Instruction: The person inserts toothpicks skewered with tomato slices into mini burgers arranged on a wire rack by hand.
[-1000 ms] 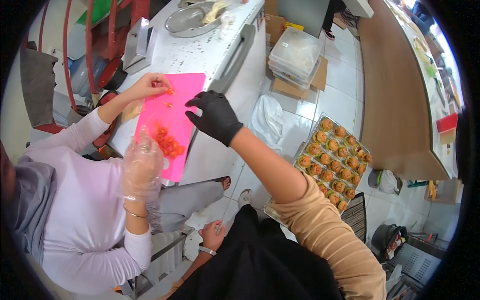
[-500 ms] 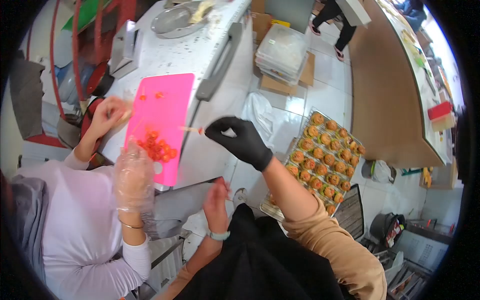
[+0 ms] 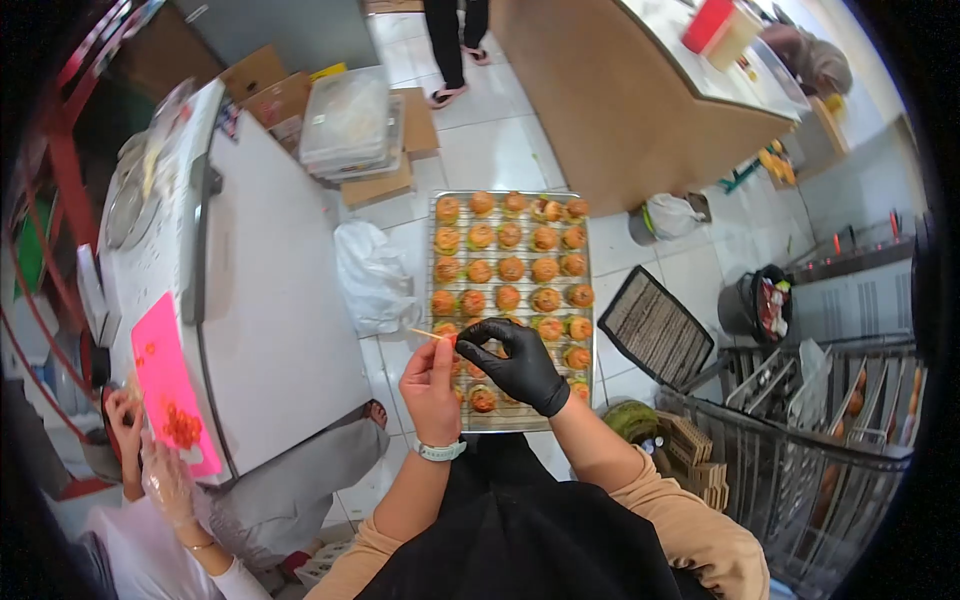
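Observation:
My left hand (image 3: pixel 430 385), bare with a pale wristwatch, is closed in a pinch on a thin wooden pick (image 3: pixel 424 332) that points left. My right hand (image 3: pixel 515 365), in a black glove, meets it fingertip to fingertip, pinching a small red vegetable piece (image 3: pixel 451 340) at the pick's other end. Both hands are held above a metal tray with a wire rack (image 3: pixel 588 345). Rows of small round filled buns (image 3: pixel 510 269) with browned tops sit on the rack, some hidden behind my hands.
A co-worker's plastic-gloved hand (image 3: pixel 168 480) is beside a pink cutting board (image 3: pixel 160 350) with red pieces, on a white chest freezer (image 3: pixel 270 290). Around the tray are a white plastic bag (image 3: pixel 372 280), a floor mat (image 3: pixel 657 325) and a wire cart (image 3: pixel 800 440). Another person's legs (image 3: pixel 455 50) stand beyond.
My view has turned right, from the cutting board to the tray. My gloved hand has carried the pick and red piece over the tray, and my left hand has come up to grip the pick.

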Tool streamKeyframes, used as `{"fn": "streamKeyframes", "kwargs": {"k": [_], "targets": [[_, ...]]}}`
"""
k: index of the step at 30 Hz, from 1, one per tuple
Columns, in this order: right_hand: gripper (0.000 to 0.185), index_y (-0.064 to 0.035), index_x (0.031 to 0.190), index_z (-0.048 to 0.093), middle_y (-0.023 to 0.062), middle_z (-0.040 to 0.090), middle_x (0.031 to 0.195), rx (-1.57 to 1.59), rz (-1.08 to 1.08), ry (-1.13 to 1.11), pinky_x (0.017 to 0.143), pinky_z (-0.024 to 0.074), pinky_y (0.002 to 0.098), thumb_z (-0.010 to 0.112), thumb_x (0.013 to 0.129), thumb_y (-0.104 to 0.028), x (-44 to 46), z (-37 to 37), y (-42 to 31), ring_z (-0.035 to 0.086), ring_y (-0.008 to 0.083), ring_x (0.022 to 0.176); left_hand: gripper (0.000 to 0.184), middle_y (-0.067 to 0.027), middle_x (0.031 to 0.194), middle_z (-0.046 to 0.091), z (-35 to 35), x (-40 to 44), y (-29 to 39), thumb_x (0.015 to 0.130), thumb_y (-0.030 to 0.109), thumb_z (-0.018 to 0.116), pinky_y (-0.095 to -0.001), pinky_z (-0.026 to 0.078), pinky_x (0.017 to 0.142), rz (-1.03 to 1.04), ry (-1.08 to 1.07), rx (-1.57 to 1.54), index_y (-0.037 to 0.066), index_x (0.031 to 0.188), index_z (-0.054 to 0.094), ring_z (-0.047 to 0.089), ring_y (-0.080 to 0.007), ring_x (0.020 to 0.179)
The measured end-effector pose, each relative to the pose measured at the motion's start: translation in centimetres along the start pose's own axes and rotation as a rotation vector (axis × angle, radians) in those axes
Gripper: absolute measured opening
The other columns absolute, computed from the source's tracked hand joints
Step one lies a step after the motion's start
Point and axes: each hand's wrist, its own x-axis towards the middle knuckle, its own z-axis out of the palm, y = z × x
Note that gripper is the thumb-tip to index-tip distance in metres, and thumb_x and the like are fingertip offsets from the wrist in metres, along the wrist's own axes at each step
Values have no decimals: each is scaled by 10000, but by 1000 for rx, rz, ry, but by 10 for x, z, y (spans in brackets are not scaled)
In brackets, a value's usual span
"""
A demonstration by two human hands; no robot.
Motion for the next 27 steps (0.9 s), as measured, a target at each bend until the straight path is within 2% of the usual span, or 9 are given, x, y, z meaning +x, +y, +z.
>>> {"fn": "streamKeyframes", "kwargs": {"k": [3,7,11,12,14,16,18,20,27], "targets": [[167,8,988,667,84,681,956,316,173,219,796,493,283,667,863,-102,-30,-21,41,628,137,879,180,-63,1001,671,34,-11,-38,918,92,606,-210,457,796,-73,-27,70,-22,1054,635,596,-80,875],[184,9,1000,665,80,682,939,484,256,462,791,491,281,673,862,-112,-57,-56,77,627,130,872,173,-58,998,661,57,-20,-94,917,86,604,-222,467,817,-132,-175,159,-18,1053,627,602,-96,909],[178,2,998,663,89,685,880,-4,305,570,751,495,281,662,863,-114,-84,-117,147,630,125,804,157,-61,989,653,70,-3,-149,899,83,617,-258,473,826,-114,-218,308,7,1035,639,605,-130,935],[177,-4,991,665,105,686,858,-82,349,579,728,498,283,663,860,-122,-89,-135,167,635,133,772,173,-63,988,655,60,12,-171,882,107,636,-278,463,837,-56,-277,534,25,1034,644,604,-151,941],[162,-13,938,670,156,665,808,-329,402,520,671,499,309,658,851,-148,-90,-163,196,643,195,705,209,-67,987,659,41,41,-207,847,156,674,-319,444,860,59,-388,990,60,1032,654,602,-191,952],[135,-9,854,651,200,632,768,-442,395,490,634,496,369,640,834,-142,-78,-181,217,640,297,687,255,-62,997,659,41,59,-233,808,220,697,-371,393,888,259,-499,1218,96,1028,661,580,-220,985],[177,-6,766,607,227,619,777,-667,317,369,663,491,461,604,820,-174,-62,-198,242,611,404,754,285,-50,1003,660,51,74,-256,786,269,705,-415,341,904,385,-596,1358,120,1024,663,552,-233,1024],[214,-12,769,619,226,623,781,-739,376,281,682,493,471,596,818,-219,-42,-208,249,612,399,751,300,-31,1003,661,67,83,-279,780,305,697,-450,288,908,435,-675,1417,132,1022,662,518,-231,1069],[237,-19,801,649,207,637,805,-861,394,23,730,496,462,588,805,-248,-4,-216,255,623,379,797,318,-17,1051,665,82,98,-327,779,343,694,-474,256,898,453,-771,1563,184,1051,654,503,-228,1096]]}}
